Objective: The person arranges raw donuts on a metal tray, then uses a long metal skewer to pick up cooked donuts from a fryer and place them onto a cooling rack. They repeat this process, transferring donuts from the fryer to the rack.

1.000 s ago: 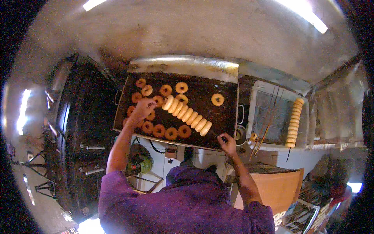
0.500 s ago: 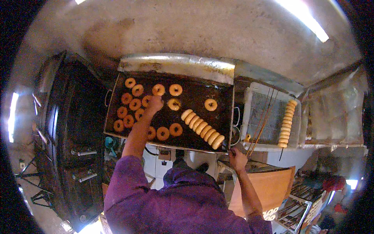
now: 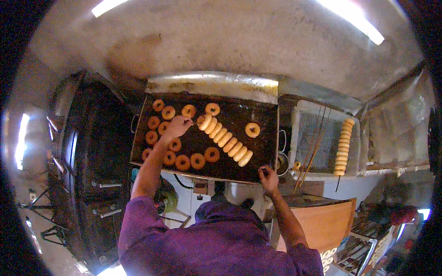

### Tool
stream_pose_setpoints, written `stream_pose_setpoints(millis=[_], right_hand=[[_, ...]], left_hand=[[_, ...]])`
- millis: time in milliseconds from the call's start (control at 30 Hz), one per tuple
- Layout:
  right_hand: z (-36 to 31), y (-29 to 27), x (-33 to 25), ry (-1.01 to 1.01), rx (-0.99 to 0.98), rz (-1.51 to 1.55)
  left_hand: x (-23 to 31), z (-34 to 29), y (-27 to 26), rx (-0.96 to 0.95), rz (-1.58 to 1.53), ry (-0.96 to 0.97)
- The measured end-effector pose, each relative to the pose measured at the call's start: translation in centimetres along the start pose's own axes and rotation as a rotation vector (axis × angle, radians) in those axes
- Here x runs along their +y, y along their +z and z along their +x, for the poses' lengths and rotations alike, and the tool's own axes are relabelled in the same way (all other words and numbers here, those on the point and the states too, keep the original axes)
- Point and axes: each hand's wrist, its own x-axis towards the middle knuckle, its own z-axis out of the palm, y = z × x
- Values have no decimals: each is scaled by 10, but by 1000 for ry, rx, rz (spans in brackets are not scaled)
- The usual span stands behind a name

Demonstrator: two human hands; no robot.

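Observation:
A row of pale golden doughnuts point(image 3: 225, 139) is threaded on a thin stick, slanting over a dark fryer pan point(image 3: 271, 110). My right hand point(image 3: 268, 180) is closed around the stick's near end, at the pan's front edge. At the far end of the row, my left hand point(image 3: 177, 126) pinches the stick's tip, its fingers close to the first doughnut. Browner doughnuts point(image 3: 183, 162) lie loose in the pan, mostly on the left. A lone doughnut point(image 3: 252, 129) lies to the right of the row, and another doughnut point(image 3: 212, 109) lies beyond it.
On the right, a wire-grid tray point(image 3: 301, 138) holds thin sticks point(image 3: 311, 158) and another stick loaded with doughnuts point(image 3: 342, 147). A small metal bowl point(image 3: 282, 163) stands between pan and tray. An orange-brown board point(image 3: 317, 221) lies near my right arm; a dark oven-like unit point(image 3: 99, 161) stands left.
The threaded row has moved left and away from me, with my right hand following. My left hand has left the loose doughnuts and come to the stick's far end.

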Motion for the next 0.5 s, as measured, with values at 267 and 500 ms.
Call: stream_pose_setpoints(millis=[267,500], right_hand=[[-15,-47,-32,88,-62,-423],[0,-35,-75,82,-195,-527]], left_hand=[[-15,-19,89,54,97,29],[-172,-8,90,371,-195,-75]])
